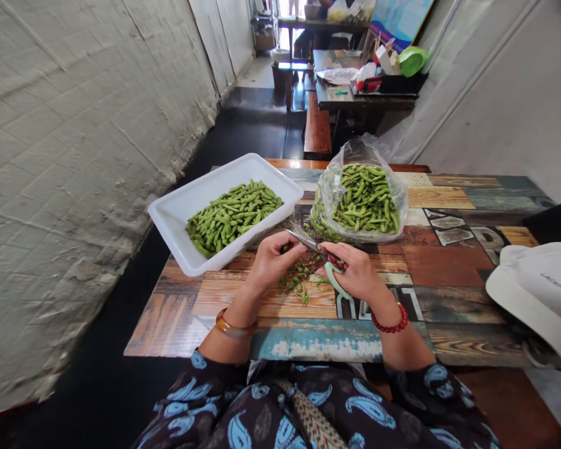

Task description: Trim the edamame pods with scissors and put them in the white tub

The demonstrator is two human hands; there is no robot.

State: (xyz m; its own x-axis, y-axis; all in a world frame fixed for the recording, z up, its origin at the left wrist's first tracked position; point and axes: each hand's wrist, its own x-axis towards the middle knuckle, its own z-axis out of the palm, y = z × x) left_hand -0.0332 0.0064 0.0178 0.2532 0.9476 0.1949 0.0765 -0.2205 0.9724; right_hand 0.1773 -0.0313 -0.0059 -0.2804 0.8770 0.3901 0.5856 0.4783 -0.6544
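Note:
My right hand (355, 269) grips scissors (337, 282) with pale green handles, their blades pointing left toward my other hand. My left hand (277, 262) is closed in a pinch beside the blade tips; a sliver of green shows between thumb and fingers, apparently an edamame pod mostly hidden by them. Beyond it on the left, a white plastic tub (180, 249) holds a heap of green edamame pods (234, 215). Behind my right hand stands an open clear plastic bag (327, 187) full of more pods (364, 196). Small green trimmings (299, 277) lie scattered beneath my hands.
The patchwork-patterned table (449, 255) carries a white cap (537, 287) at right, with a black item (554, 224) behind it. A rough white wall (75, 156) runs along the left. Farther off are a bench (318, 128) and another table (325, 93) with a black tray (388, 85).

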